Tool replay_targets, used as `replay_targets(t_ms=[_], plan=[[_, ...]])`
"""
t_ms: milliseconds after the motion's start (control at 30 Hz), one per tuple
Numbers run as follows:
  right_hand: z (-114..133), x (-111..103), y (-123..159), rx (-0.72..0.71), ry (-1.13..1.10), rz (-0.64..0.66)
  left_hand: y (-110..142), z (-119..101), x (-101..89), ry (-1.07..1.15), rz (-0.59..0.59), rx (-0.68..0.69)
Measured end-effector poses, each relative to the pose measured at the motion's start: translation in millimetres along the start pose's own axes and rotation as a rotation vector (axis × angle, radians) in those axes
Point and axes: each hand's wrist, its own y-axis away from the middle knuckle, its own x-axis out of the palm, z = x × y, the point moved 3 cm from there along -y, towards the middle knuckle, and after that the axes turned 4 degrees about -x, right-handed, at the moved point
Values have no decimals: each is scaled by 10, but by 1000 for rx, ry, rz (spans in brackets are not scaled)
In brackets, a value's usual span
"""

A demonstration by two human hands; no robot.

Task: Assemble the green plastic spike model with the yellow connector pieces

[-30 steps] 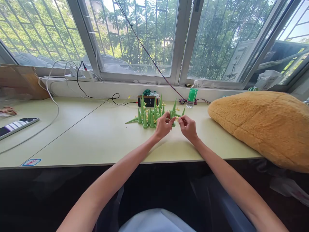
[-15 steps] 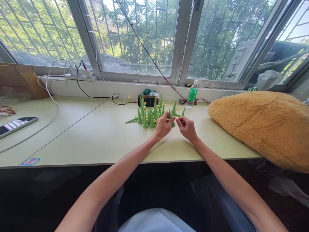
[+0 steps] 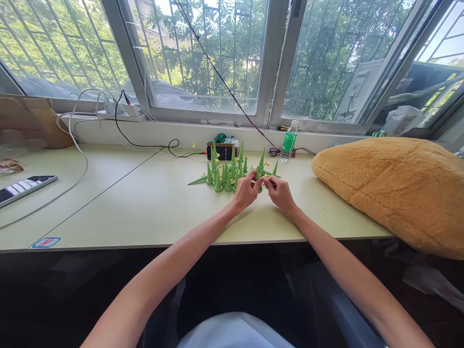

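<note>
A cluster of green pointed cones (image 3: 228, 183) with round bases stands on the table, with small yellow pieces among them. At the cluster's right side, my left hand (image 3: 247, 191) is closed around a green cone (image 3: 258, 174), its point sticking up past the fingers. My right hand (image 3: 281, 191) meets it there in a pinch, thumb and forefinger against the left fingertips. What sits in that pinch is too small to make out; bits of yellow show just above it. Another cone (image 3: 261, 159) rises behind both hands.
Behind the cones a phone (image 3: 224, 153) leans upright with a cable plugged in. A water bottle (image 3: 289, 142) stands to its right. A large orange plush cushion (image 3: 391, 188) covers the table's right side. Another phone (image 3: 27, 188) and a white cable lie at left.
The green cone in my left hand has turned slightly more upright. My right hand has shifted a little left, closing the gap to the left fingertips.
</note>
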Motion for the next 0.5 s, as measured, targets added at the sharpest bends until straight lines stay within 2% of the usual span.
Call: replay_targets(t_ms=[300,500], plan=[[-44,23,-13,-20,84,29,-8,44,37,-128,-14,99],[-6,17,-9,18,-26,42,-22,49,7,-134,-74,102]])
